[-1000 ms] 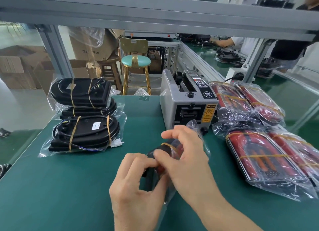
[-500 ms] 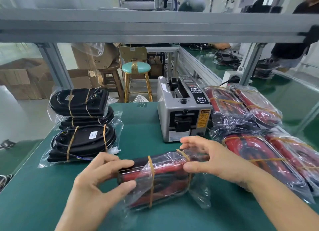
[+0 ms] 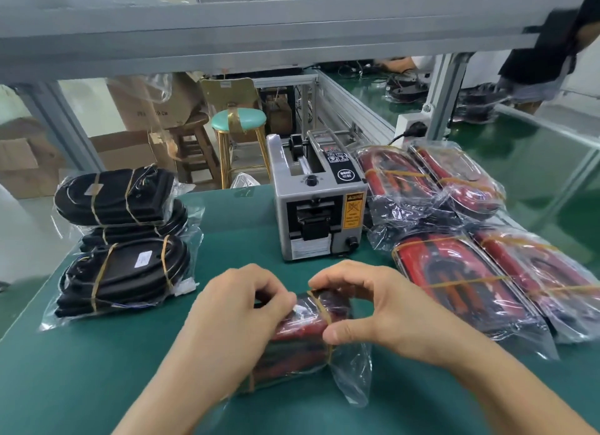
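Observation:
A red and black part in a clear plastic bag, bound with yellow rubber bands, lies on the green table in front of me. My left hand grips its left end, fingers curled over the top. My right hand holds the far right end, thumb on the near side by a rubber band and fingers arched over the top edge. The loose open end of the bag sticks out to the lower right.
A grey tape dispenser machine stands just behind the hands. Bagged black parts are stacked at the left. Several bagged red parts lie at the right. A teal stool and cardboard boxes stand beyond the table.
Both hands have closed in on the bagged red part and now sit close together over it. The part has turned, its far end now pointing away from me.

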`<state>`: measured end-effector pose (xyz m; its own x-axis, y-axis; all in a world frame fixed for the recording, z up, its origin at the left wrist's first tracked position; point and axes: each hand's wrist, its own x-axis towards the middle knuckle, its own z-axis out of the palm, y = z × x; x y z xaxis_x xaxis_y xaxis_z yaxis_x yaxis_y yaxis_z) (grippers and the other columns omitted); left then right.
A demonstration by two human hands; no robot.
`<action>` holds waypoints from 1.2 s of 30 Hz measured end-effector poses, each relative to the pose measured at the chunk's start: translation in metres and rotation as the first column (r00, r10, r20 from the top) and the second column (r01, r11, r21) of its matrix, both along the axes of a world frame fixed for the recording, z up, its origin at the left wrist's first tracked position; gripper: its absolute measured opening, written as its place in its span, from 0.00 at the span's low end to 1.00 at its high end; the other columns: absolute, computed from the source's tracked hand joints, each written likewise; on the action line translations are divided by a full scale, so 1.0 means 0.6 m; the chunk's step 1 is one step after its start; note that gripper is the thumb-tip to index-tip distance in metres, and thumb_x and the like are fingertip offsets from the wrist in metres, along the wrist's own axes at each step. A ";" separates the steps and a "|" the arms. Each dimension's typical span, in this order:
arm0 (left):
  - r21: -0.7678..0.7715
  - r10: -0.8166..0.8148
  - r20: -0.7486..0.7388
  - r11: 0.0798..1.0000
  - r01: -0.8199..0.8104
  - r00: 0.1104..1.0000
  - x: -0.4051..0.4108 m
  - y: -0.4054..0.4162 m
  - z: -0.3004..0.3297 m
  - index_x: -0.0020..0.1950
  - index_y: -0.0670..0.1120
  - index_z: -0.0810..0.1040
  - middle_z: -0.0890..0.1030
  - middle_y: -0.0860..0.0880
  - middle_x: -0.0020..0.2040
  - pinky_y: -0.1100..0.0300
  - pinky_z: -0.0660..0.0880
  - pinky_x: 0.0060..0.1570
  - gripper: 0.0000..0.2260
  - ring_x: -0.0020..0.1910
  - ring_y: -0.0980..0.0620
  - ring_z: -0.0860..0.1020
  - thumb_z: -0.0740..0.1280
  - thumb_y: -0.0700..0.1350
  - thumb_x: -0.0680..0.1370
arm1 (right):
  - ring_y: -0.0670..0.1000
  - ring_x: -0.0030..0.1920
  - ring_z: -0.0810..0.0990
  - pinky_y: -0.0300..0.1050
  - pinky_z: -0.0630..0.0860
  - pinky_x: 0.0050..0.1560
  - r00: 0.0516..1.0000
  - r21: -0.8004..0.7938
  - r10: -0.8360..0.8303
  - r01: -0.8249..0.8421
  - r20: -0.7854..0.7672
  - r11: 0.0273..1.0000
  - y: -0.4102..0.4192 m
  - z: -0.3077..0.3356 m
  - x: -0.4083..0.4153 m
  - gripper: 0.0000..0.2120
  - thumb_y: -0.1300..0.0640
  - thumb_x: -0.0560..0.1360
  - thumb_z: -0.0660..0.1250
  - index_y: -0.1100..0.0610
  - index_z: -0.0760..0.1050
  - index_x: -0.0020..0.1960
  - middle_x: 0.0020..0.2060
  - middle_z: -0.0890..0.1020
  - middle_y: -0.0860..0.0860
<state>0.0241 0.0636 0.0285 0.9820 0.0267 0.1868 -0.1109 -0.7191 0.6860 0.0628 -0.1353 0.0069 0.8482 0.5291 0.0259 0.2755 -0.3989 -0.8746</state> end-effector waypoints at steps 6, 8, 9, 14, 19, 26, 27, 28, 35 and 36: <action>0.064 -0.298 0.135 0.954 0.291 0.945 -0.012 -0.001 -0.006 0.36 0.52 0.75 0.78 0.59 0.45 0.54 0.70 0.50 0.10 0.48 0.55 0.75 0.64 0.53 0.74 | 0.39 0.53 0.78 0.34 0.72 0.58 0.993 0.035 -0.090 0.088 0.081 0.996 0.004 -0.005 -0.009 0.19 0.55 0.65 0.79 0.48 0.81 0.54 0.51 0.81 0.41; 0.134 -0.374 0.150 0.925 0.356 0.915 -0.017 0.009 -0.010 0.37 0.53 0.75 0.77 0.60 0.46 0.58 0.69 0.49 0.10 0.49 0.57 0.74 0.61 0.55 0.74 | 0.41 0.51 0.79 0.36 0.73 0.57 0.994 0.035 -0.071 0.068 0.082 0.997 0.007 -0.001 -0.008 0.16 0.57 0.65 0.79 0.48 0.81 0.50 0.49 0.81 0.42; 0.171 -0.396 0.159 0.913 0.370 0.904 -0.017 0.014 -0.011 0.37 0.53 0.76 0.76 0.61 0.46 0.61 0.68 0.48 0.09 0.48 0.58 0.74 0.62 0.55 0.74 | 0.41 0.50 0.79 0.38 0.74 0.56 0.995 0.027 -0.060 0.059 0.076 0.998 0.007 0.001 -0.007 0.15 0.57 0.65 0.79 0.48 0.81 0.49 0.48 0.81 0.43; 0.168 -0.296 0.182 0.949 0.267 0.938 -0.015 0.015 -0.018 0.37 0.57 0.77 0.73 0.62 0.50 0.67 0.70 0.45 0.05 0.44 0.58 0.75 0.66 0.57 0.67 | 0.43 0.49 0.79 0.42 0.74 0.56 0.997 -0.003 -0.023 0.023 0.077 1.000 0.009 0.012 0.004 0.15 0.58 0.64 0.79 0.51 0.81 0.49 0.48 0.81 0.45; 0.278 -0.244 0.311 0.947 0.158 0.919 -0.018 0.002 -0.029 0.39 0.58 0.72 0.74 0.66 0.50 0.61 0.74 0.36 0.07 0.38 0.58 0.76 0.69 0.52 0.64 | 0.44 0.49 0.81 0.42 0.75 0.55 0.988 0.049 -0.051 0.044 0.147 0.998 0.009 0.005 0.004 0.14 0.58 0.62 0.81 0.55 0.83 0.46 0.47 0.83 0.45; 0.260 -0.219 0.361 0.957 0.128 0.906 -0.010 0.000 -0.032 0.39 0.59 0.75 0.75 0.65 0.47 0.66 0.72 0.32 0.09 0.34 0.58 0.74 0.71 0.51 0.63 | 0.43 0.43 0.79 0.31 0.71 0.45 0.921 0.020 -0.086 0.085 0.381 0.996 0.012 -0.004 -0.006 0.07 0.58 0.65 0.77 0.51 0.79 0.37 0.41 0.80 0.42; 0.250 -0.206 0.369 0.961 0.117 0.906 -0.008 0.000 -0.033 0.39 0.58 0.74 0.75 0.64 0.47 0.65 0.72 0.30 0.11 0.34 0.57 0.74 0.72 0.48 0.61 | 0.43 0.40 0.77 0.31 0.70 0.42 0.901 -0.003 -0.079 0.089 0.426 0.996 0.015 -0.003 -0.007 0.09 0.59 0.65 0.77 0.51 0.77 0.35 0.38 0.79 0.43; 0.252 -0.199 0.378 0.962 0.106 0.904 -0.007 -0.001 -0.035 0.38 0.58 0.74 0.75 0.64 0.46 0.64 0.72 0.29 0.12 0.33 0.56 0.74 0.73 0.47 0.61 | 0.44 0.38 0.77 0.32 0.69 0.40 0.893 -0.025 -0.079 0.100 0.443 0.995 0.017 -0.001 -0.007 0.10 0.59 0.66 0.76 0.51 0.76 0.34 0.37 0.79 0.44; 0.252 -0.176 0.389 0.965 0.080 0.904 -0.008 -0.004 -0.043 0.32 0.58 0.76 0.76 0.64 0.43 0.74 0.64 0.33 0.08 0.33 0.59 0.70 0.72 0.48 0.59 | 0.43 0.37 0.76 0.32 0.69 0.39 0.922 -0.181 -0.011 0.087 0.386 0.980 0.007 0.018 -0.003 0.09 0.61 0.68 0.75 0.51 0.77 0.36 0.34 0.78 0.43; 0.259 -0.176 0.395 0.963 0.075 0.902 -0.010 -0.005 -0.042 0.32 0.58 0.76 0.77 0.64 0.42 0.74 0.64 0.32 0.07 0.32 0.60 0.70 0.72 0.48 0.59 | 0.43 0.36 0.77 0.33 0.70 0.39 0.940 -0.161 -0.025 0.084 0.340 0.983 0.004 0.021 -0.004 0.08 0.61 0.69 0.75 0.51 0.77 0.36 0.34 0.79 0.43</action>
